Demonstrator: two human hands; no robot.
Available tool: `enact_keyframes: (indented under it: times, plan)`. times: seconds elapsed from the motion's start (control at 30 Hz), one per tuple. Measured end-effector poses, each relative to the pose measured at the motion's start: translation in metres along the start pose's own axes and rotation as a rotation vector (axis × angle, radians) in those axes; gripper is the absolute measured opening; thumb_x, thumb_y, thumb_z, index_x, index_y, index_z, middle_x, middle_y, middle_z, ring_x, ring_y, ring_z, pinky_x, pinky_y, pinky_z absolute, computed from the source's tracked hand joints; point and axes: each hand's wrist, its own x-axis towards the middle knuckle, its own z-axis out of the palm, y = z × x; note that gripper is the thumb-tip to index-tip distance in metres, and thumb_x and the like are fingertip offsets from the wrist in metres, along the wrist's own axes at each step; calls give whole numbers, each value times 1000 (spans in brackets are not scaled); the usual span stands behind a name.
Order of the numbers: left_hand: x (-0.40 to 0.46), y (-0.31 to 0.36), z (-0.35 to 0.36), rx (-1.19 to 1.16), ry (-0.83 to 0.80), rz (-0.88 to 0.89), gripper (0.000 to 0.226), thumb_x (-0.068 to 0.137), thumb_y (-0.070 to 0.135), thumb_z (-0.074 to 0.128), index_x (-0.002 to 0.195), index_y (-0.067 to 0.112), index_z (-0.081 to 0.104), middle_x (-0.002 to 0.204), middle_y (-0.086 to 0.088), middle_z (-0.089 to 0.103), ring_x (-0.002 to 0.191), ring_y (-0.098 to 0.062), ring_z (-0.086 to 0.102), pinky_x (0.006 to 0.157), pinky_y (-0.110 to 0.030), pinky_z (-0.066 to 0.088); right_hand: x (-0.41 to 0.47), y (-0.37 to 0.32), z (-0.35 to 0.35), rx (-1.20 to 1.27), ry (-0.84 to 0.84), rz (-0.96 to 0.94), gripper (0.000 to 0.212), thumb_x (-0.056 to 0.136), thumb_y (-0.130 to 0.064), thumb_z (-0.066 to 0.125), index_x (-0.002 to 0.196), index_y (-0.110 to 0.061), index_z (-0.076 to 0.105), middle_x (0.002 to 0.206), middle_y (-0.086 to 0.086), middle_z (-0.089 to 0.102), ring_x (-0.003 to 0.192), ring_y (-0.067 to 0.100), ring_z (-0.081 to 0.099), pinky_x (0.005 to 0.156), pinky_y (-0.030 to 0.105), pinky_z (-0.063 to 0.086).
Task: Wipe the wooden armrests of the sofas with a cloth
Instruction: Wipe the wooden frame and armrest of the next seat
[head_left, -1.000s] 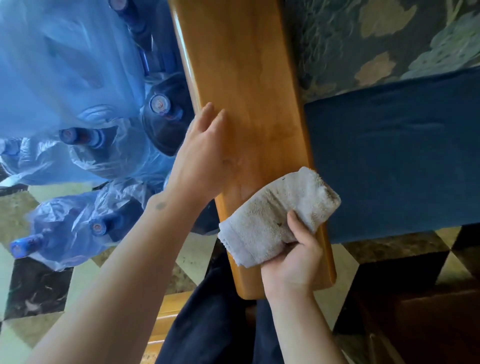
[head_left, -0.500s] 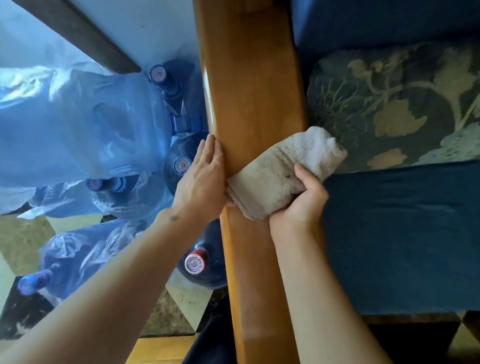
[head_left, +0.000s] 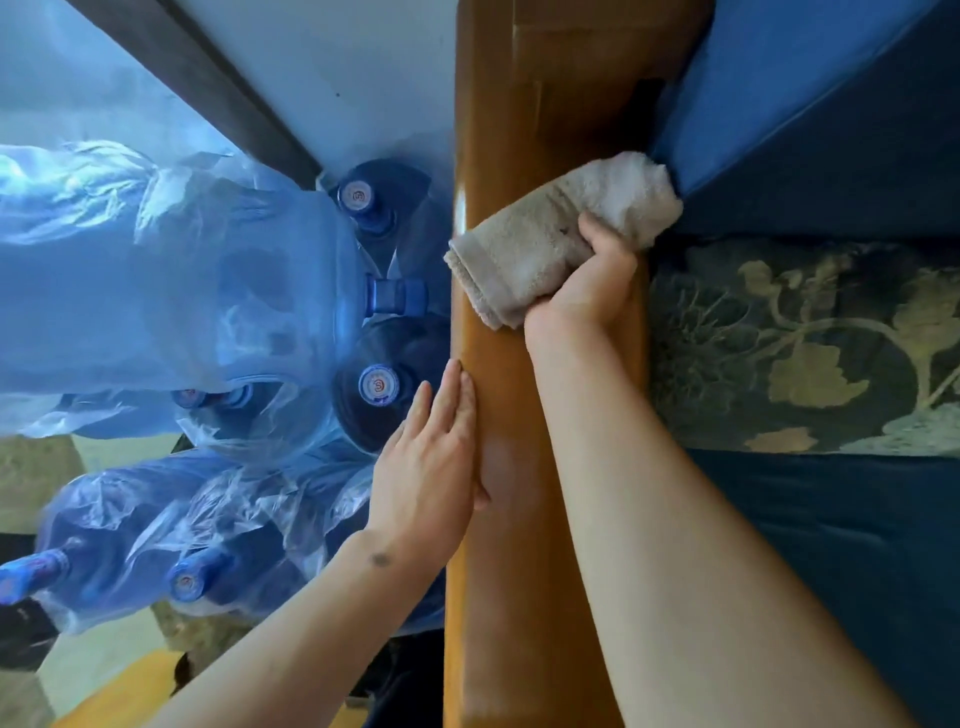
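Observation:
A glossy wooden armrest (head_left: 498, 130) runs up the middle of the view. My right hand (head_left: 587, 280) grips a folded beige cloth (head_left: 550, 228) and presses it across the armrest, close to where the wood meets the sofa's back post. The cloth's right end touches the blue back cushion (head_left: 810, 104). My left hand (head_left: 431, 462) lies flat with fingers together against the armrest's left edge, nearer to me than the cloth, holding nothing.
Several blue water jugs (head_left: 379, 384) wrapped in plastic bags (head_left: 156, 291) crowd the floor left of the armrest. A floral cushion (head_left: 800, 353) and the dark blue seat (head_left: 831, 561) lie to the right. A white wall with dark trim (head_left: 223, 88) stands behind.
My right hand has slid the cloth farther along the armrest, away from me, toward the sofa back. My left hand stays flat on the left edge, now trailing behind the cloth.

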Motion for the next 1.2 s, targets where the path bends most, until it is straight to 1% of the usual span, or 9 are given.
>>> enact_keyframes:
  times: [0.13, 0.27, 0.4, 0.5, 0.6, 0.73, 0.93, 1.07, 1.2]
  plan:
    - [-5, -1, 2, -36, 34, 14, 131, 80, 34, 84, 147, 26, -29, 159, 10, -35, 158, -25, -11, 125, -41, 20, 17, -9, 33, -479, 0, -351, 13, 93, -17, 63, 102, -14, 71, 103, 3, 75, 94, 22, 72, 81, 38, 61]
    - [-7, 0, 0, -31, 81, 35, 130, 78, 26, 86, 159, 23, -16, 163, 10, -29, 159, -26, -1, 120, -44, 32, 33, -42, 37, -1150, -250, -520, 27, 86, -17, 56, 60, -22, 50, 64, -6, 57, 66, 16, 60, 65, 33, 49]
    - [-7, 0, -1, 3, 57, 23, 129, 78, 26, 88, 163, 20, -9, 171, 6, -17, 159, -28, -3, 122, -47, 30, 26, -51, 43, -1714, -425, -576, 17, 89, -20, 50, 74, -22, 55, 88, 2, 59, 91, 25, 58, 78, 32, 43]
    - [-10, 5, -1, 45, 60, -2, 132, 75, 31, 89, 163, 16, -7, 173, -2, -9, 159, -32, 0, 124, -47, 26, 5, -31, 33, -1911, -475, -650, 30, 93, -26, 48, 114, -22, 68, 124, 7, 61, 119, 32, 57, 100, 48, 48]
    - [-16, 6, -1, -9, 100, -63, 130, 70, 32, 92, 164, 13, 5, 173, -8, 7, 157, -33, 14, 116, -49, 36, -2, -18, 3, -1937, -556, -811, 45, 93, -18, 49, 136, -24, 64, 154, 2, 45, 144, 32, 36, 120, 51, 29]
    - [-31, -2, 15, -145, 164, -97, 117, 78, 35, 88, 162, 8, 11, 166, -8, 26, 148, -32, 35, 107, -48, 44, -11, -10, -44, -1949, -613, -725, 63, 96, -16, 49, 155, -34, 39, 171, 0, 27, 159, 36, 16, 128, 57, 16]
    - [-84, -4, 63, -159, 369, 118, 102, 85, 5, 72, 163, 9, 5, 166, -11, 25, 143, -30, 40, 102, -42, 49, -51, 6, -106, -1895, -734, -723, 47, 81, -3, 51, 118, -30, 59, 168, 5, 36, 157, 36, 22, 128, 47, 9]
    - [-143, -11, 106, -310, 297, 27, 104, 87, 7, 73, 163, 13, 2, 166, -7, 23, 149, -26, 29, 114, -38, 37, -76, 22, -166, -1830, -845, -711, 43, 74, 5, 50, 98, -29, 59, 164, -1, 44, 159, 18, 23, 131, 41, 1]
    - [-189, -18, 134, -373, 296, 85, 73, 87, 0, 55, 156, 12, 36, 154, -8, 44, 138, -23, 41, 110, -29, 37, -91, 39, -214, -1768, -823, -779, 43, 76, 5, 53, 102, -26, 68, 159, -7, 50, 157, 18, 26, 130, 41, 3]
